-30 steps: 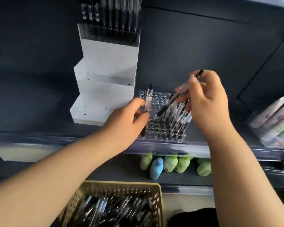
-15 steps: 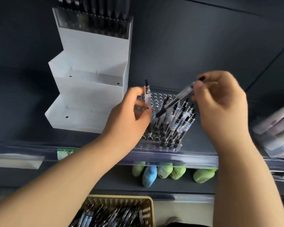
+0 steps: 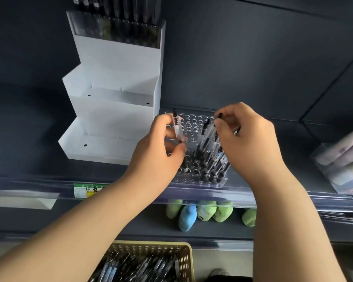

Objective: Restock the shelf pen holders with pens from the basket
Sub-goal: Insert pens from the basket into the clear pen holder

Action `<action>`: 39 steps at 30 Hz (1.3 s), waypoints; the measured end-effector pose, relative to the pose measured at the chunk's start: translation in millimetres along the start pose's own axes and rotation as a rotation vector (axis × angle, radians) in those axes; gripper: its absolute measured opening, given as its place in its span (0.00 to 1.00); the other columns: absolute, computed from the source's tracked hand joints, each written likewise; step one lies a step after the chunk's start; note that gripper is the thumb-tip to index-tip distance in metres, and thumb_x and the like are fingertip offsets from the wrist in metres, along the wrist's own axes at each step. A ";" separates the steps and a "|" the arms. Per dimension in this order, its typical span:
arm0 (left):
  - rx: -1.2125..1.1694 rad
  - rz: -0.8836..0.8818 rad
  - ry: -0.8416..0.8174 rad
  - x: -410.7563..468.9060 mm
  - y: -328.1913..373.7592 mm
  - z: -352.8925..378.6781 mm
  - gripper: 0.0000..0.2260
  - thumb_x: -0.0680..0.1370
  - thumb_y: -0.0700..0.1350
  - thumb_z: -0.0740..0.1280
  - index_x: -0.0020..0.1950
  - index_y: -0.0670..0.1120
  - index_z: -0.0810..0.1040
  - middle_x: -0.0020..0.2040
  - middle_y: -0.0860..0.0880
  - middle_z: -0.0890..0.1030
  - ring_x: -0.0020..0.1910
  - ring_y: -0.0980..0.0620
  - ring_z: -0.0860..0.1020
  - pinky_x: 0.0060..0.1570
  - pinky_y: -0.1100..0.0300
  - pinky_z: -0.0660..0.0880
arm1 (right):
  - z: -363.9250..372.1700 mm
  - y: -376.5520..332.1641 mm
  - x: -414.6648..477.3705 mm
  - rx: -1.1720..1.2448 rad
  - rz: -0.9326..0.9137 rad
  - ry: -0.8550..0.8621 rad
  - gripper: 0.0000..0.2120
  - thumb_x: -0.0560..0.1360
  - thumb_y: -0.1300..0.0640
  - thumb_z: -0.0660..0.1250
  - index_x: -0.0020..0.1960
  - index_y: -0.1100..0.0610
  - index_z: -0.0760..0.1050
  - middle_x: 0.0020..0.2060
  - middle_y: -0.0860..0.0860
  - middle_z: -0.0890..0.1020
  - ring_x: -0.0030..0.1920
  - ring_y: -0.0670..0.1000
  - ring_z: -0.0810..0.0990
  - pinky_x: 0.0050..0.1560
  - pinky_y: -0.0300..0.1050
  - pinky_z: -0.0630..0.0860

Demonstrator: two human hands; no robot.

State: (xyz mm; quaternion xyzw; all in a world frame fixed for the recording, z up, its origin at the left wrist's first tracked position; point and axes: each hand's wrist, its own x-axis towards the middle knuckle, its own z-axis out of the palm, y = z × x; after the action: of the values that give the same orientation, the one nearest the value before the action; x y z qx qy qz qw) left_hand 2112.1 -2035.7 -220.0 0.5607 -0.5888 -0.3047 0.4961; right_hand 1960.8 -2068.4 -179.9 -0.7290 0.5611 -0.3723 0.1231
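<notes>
Logging entry one, says the clerk: pen (image 3: 177,129), clear barrel, black at both ends, upright over the rack (image 3: 192,123). Who has it?

Left hand (image 3: 157,151), says the checker. Fingers (image 3: 165,123) and thumb pinch the barrel mid-length; its tip is at the holes on the rack's left side (entered or not, I cannot tell).

Entry two?

Second pen (image 3: 237,131), same look. Right hand (image 3: 249,143), fingers curled, pinching it near the black end, slanted above the standing pens (image 3: 210,157).

Rack?

Clear hard plastic, flat top drilled with round holes in rows; right columns filled, left and back rows open. Stands on the dark shelf (image 3: 293,155), beside a white stepped holder (image 3: 114,119) (matte, three tiers, dark pens in the top one).

Method note?

Keep the pen plumb, tip centred on one hole, then let it slide through the pinch; smooth barrels slip, so I'd loosen slowly. The right should steer wide of the standing pens, which look easy to knock.

Supply?

Basket (image 3: 183,259), tan lattice plastic, below the shelf, pens heaped inside.
</notes>
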 end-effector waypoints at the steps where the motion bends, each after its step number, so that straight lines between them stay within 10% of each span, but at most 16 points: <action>1: -0.003 -0.001 -0.005 0.0 0.0 0.3 0.17 0.76 0.39 0.67 0.58 0.54 0.67 0.46 0.54 0.80 0.42 0.53 0.81 0.46 0.47 0.78 | -0.3 0.1 -0.2 -0.012 -0.005 0.003 0.05 0.76 0.57 0.63 0.49 0.48 0.74 0.36 0.37 0.75 0.47 0.47 0.76 0.46 0.42 0.72; 21: -0.008 0.014 0.021 9.9 2.0 12.1 0.11 0.77 0.44 0.67 0.55 0.54 0.69 0.46 0.54 0.79 0.42 0.51 0.82 0.46 0.48 0.79 | 7.5 8.9 1.1 -0.179 -0.097 0.047 0.08 0.72 0.61 0.68 0.45 0.51 0.83 0.40 0.44 0.83 0.45 0.50 0.76 0.50 0.50 0.74; 27: 0.038 0.054 0.018 9.9 0.3 14.0 0.12 0.76 0.44 0.68 0.51 0.57 0.67 0.44 0.57 0.79 0.44 0.61 0.78 0.40 0.75 0.70 | 11.1 9.9 1.8 -0.223 -0.129 0.062 0.08 0.71 0.63 0.68 0.44 0.52 0.83 0.39 0.46 0.84 0.46 0.54 0.75 0.48 0.53 0.73; 39: 0.068 0.116 -0.030 5.2 -5.9 21.0 0.15 0.75 0.40 0.70 0.48 0.58 0.68 0.40 0.58 0.78 0.41 0.62 0.76 0.39 0.74 0.71 | 8.2 12.5 3.4 -0.270 -0.151 0.117 0.07 0.69 0.62 0.69 0.43 0.52 0.83 0.40 0.49 0.83 0.47 0.57 0.76 0.48 0.53 0.73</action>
State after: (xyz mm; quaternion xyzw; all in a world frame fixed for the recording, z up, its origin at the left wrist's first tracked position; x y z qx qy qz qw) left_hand 2095.4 -2046.0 -230.9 0.5376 -0.6377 -0.2633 0.4847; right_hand 1957.6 -2077.7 -191.7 -0.7560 0.5558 -0.3436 -0.0374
